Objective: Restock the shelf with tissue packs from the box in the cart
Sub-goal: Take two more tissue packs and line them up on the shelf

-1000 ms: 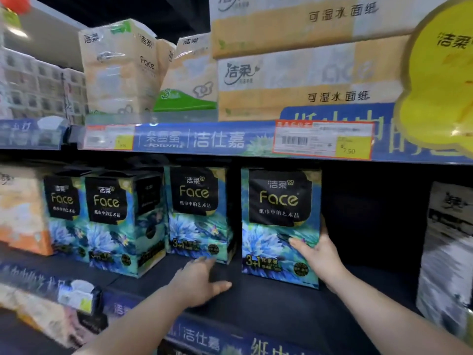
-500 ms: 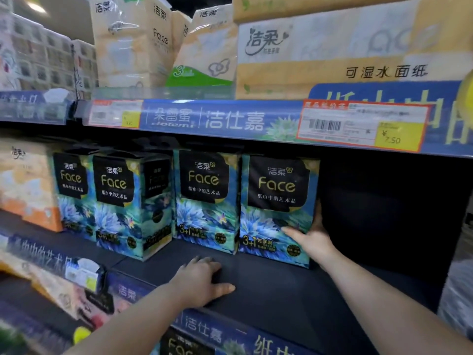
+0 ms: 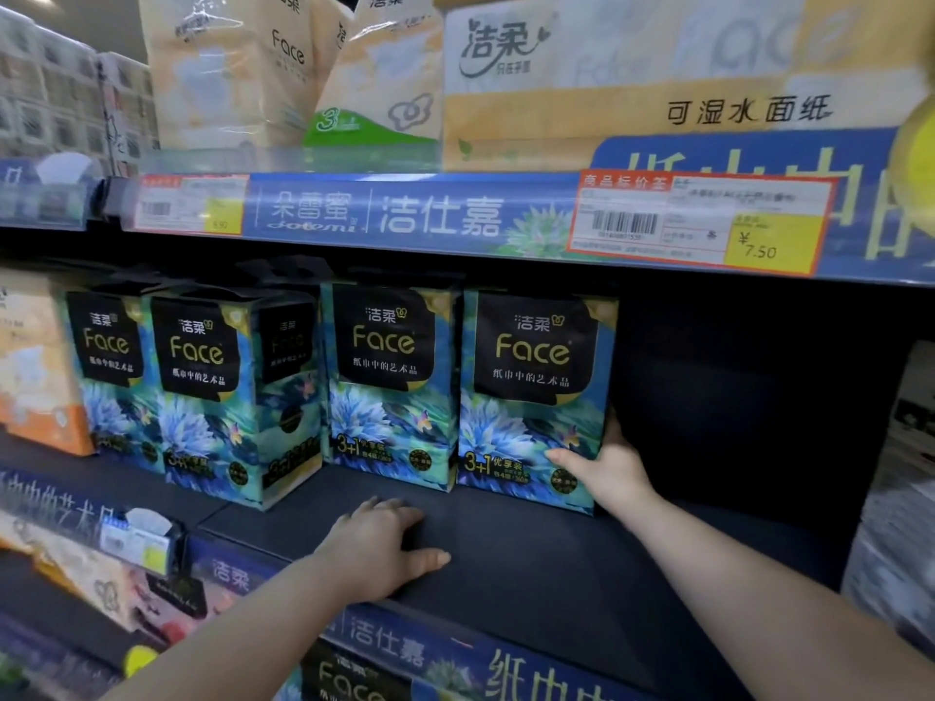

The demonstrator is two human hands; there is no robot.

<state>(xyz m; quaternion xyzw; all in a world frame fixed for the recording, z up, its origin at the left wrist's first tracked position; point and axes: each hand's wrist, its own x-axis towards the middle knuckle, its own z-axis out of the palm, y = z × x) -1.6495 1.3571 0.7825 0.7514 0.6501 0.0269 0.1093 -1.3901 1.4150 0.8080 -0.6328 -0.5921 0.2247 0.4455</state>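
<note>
Several blue-and-black "Face" tissue packs stand in a row on the dark shelf [image 3: 531, 564]. My right hand [image 3: 604, 470] grips the lower right corner of the rightmost pack [image 3: 531, 392], thumb across its front and fingers behind its side. That pack stands against its neighbour [image 3: 389, 382]. My left hand [image 3: 379, 543] rests flat on the shelf in front of the packs, fingers spread, holding nothing. The cart and the box are out of view.
To the right of the rightmost pack the shelf is dark and bare up to a white pack [image 3: 905, 473] at the frame edge. Pale tissue packs [image 3: 632, 73] fill the shelf above, behind a price strip [image 3: 698, 220]. Orange packs [image 3: 35, 366] stand at the left.
My right hand has slid the rightmost pack left until it meets its neighbour. My left hand has stayed flat on the shelf. The camera has come closer and tilted down.
</note>
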